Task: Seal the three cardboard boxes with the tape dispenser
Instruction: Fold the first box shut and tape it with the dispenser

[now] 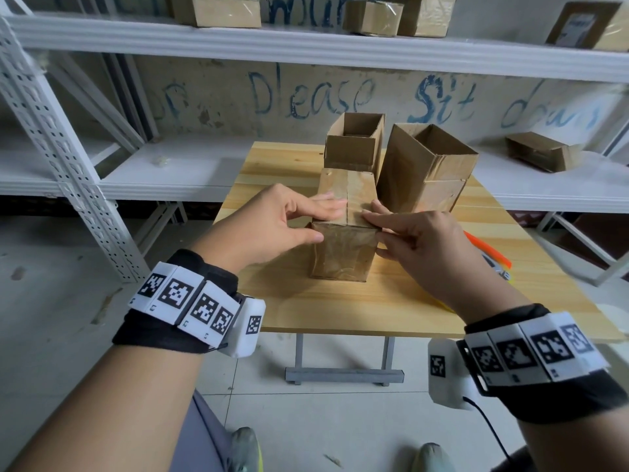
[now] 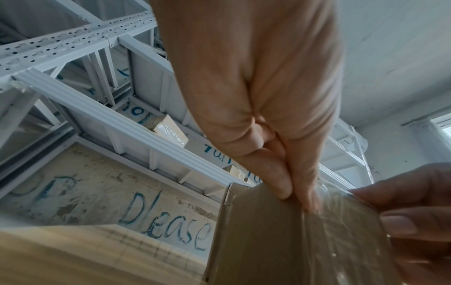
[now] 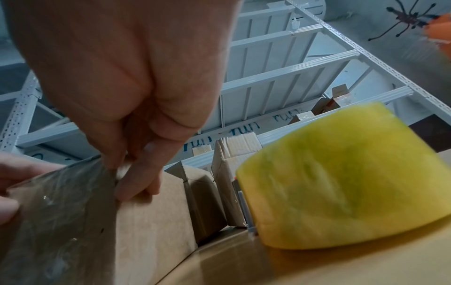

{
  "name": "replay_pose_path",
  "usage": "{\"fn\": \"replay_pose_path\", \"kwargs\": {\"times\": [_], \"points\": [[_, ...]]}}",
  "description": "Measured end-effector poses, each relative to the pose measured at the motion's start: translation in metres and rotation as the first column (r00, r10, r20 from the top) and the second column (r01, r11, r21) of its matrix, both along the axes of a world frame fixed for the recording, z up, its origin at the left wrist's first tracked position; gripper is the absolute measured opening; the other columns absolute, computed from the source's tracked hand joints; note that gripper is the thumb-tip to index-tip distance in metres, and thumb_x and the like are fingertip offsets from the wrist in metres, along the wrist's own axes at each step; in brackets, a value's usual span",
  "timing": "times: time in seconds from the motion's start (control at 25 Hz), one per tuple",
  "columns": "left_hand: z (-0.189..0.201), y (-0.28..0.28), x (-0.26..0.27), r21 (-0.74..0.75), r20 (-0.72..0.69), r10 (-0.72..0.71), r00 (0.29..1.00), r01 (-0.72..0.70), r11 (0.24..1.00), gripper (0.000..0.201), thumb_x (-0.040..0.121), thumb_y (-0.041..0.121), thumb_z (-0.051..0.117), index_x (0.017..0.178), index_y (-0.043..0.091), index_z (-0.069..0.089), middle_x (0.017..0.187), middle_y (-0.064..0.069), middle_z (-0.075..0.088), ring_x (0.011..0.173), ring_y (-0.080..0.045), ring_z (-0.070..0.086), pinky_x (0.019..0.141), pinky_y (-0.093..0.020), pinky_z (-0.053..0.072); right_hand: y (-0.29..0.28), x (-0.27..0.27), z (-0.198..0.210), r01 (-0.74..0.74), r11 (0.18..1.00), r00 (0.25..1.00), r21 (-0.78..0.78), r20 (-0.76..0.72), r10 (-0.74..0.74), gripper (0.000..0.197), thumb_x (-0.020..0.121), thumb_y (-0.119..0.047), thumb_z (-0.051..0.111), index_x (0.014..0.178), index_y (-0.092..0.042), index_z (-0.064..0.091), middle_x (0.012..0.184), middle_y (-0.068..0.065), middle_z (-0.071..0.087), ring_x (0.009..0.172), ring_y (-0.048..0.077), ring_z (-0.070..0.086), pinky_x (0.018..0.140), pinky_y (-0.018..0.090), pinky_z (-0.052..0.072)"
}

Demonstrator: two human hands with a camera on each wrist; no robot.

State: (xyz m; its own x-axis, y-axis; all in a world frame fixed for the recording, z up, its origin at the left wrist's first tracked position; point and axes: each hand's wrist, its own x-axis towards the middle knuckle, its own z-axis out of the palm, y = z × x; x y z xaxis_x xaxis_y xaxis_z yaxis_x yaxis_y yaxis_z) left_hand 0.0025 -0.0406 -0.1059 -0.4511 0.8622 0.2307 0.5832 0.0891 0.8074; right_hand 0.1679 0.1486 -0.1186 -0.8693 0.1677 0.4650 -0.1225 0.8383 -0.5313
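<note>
Three brown cardboard boxes stand on the wooden table (image 1: pixel 340 308). The nearest box (image 1: pixel 340 253) has its top flaps folded down, and glossy clear tape (image 2: pixel 341 241) lies over its near face. My left hand (image 1: pixel 306 216) presses straight fingers (image 2: pixel 285 183) on the left flap, thumb at the near edge. My right hand (image 1: pixel 374 226) pinches the near right corner of the top between forefinger and thumb (image 3: pixel 129 179). Behind stand a small open box (image 1: pixel 354 144) and a taller open box (image 1: pixel 425 165). The tape dispenser lies right of my right hand, showing its orange handle (image 1: pixel 486 248) and yellow tape roll (image 3: pixel 341 183).
White metal shelving (image 1: pixel 68 158) runs behind and to both sides of the table. A flattened box (image 1: pixel 541 151) lies on the right shelf and several boxes (image 1: pixel 371 17) sit on the upper shelf. The table's near edge is just below my wrists.
</note>
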Motion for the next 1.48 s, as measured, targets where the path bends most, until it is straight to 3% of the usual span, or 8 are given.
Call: {"fn": "replay_pose_path", "kwargs": {"times": [0.28, 0.48, 0.76, 0.92, 1.04, 1.16, 1.28, 1.48], "points": [[0.001, -0.002, 0.001, 0.025, -0.035, 0.009, 0.999, -0.008, 1.000, 0.036, 0.088, -0.001, 0.073, 0.115, 0.023, 0.074, 0.126, 0.021, 0.067, 0.130, 0.010, 0.050, 0.121, -0.031, 0.033, -0.003, 0.001, -0.003, 0.046, 0.998, 0.989, -0.036, -0.137, -0.050, 0.027, 0.086, -0.005, 0.072, 0.113, -0.007, 0.072, 0.118, 0.004, 0.070, 0.114, 0.005, 0.064, 0.086, 0.029, 0.059], [0.000, -0.005, 0.002, 0.164, -0.060, 0.143, 0.988, -0.132, 0.978, 0.023, 0.079, 0.004, 0.084, 0.098, 0.016, 0.081, 0.112, 0.013, 0.076, 0.114, -0.001, 0.067, 0.109, -0.034, 0.049, -0.008, 0.002, -0.002, 0.051, 0.999, 0.975, 0.019, -0.216, -0.046, 0.019, 0.081, -0.007, 0.079, 0.099, -0.007, 0.076, 0.102, 0.003, 0.075, 0.106, 0.003, 0.067, 0.083, 0.027, 0.059], [0.004, -0.010, -0.007, 0.233, -0.161, 0.367, 0.916, -0.327, 0.916, 0.014, 0.081, 0.000, 0.080, 0.090, 0.011, 0.082, 0.102, 0.008, 0.077, 0.092, -0.003, 0.073, 0.085, -0.019, 0.059, -0.035, 0.004, 0.005, 0.025, 0.993, 0.974, 0.115, -0.225, 0.001, 0.016, 0.087, -0.026, 0.073, 0.097, -0.014, 0.077, 0.101, -0.007, 0.075, 0.071, 0.001, 0.068, 0.063, 0.021, 0.057], [0.005, -0.009, -0.005, 0.135, -0.202, 0.455, 0.867, -0.436, 0.890, 0.018, 0.095, 0.014, 0.067, 0.106, 0.020, 0.080, 0.110, 0.012, 0.074, 0.097, 0.004, 0.067, 0.088, -0.010, 0.051, -0.051, 0.007, 0.008, -0.123, 0.986, 0.992, 0.111, -0.026, 0.127, 0.027, 0.092, -0.032, 0.067, 0.117, -0.024, 0.071, 0.134, -0.013, 0.061, 0.096, -0.002, 0.060, 0.080, 0.015, 0.049], [0.008, -0.010, 0.000, 0.059, -0.190, 0.473, 0.861, -0.470, 0.880, 0.021, 0.099, 0.027, 0.062, 0.114, 0.028, 0.076, 0.114, 0.019, 0.070, 0.102, 0.008, 0.061, 0.083, -0.001, 0.038, -0.055, 0.010, 0.008, -0.098, 0.981, 0.995, 0.170, 0.032, 0.094, 0.045, 0.093, -0.041, 0.059, 0.137, -0.032, 0.054, 0.140, -0.018, 0.052, 0.111, 0.009, 0.051, 0.094, 0.033, 0.046], [0.007, -0.009, 0.001, 0.053, -0.126, 0.463, 0.877, -0.460, 0.886, 0.030, 0.097, 0.039, 0.064, 0.124, 0.029, 0.071, 0.123, 0.013, 0.068, 0.113, -0.001, 0.062, 0.096, -0.017, 0.046, -0.047, 0.011, 0.012, 0.142, 0.979, 0.987, 0.144, -0.102, -0.128, 0.052, 0.091, -0.038, 0.056, 0.141, -0.028, 0.044, 0.128, -0.011, 0.049, 0.114, 0.013, 0.045, 0.096, 0.041, 0.044], [0.006, -0.006, 0.000, 0.049, -0.136, 0.442, 0.887, -0.440, 0.897, 0.039, 0.093, 0.042, 0.067, 0.129, 0.027, 0.067, 0.120, 0.014, 0.064, 0.111, 0.001, 0.061, 0.099, -0.027, 0.051, -0.031, 0.014, 0.012, 0.288, 0.954, 0.958, 0.086, -0.034, -0.286, 0.065, 0.087, -0.037, 0.058, 0.146, -0.029, 0.034, 0.132, -0.004, 0.041, 0.122, 0.017, 0.041, 0.103, 0.044, 0.042], [0.004, -0.003, 0.001, 0.017, -0.147, 0.408, 0.901, -0.410, 0.912, 0.063, 0.089, 0.043, 0.073, 0.146, 0.028, 0.051, 0.119, 0.017, 0.063, 0.112, -0.002, 0.061, 0.103, -0.032, 0.051, -0.026, 0.013, 0.007, 0.283, 0.959, 0.945, 0.027, 0.162, -0.283, 0.080, 0.088, -0.026, 0.065, 0.155, -0.027, 0.021, 0.148, -0.005, 0.040, 0.134, 0.013, 0.038, 0.102, 0.020, 0.032]]}}
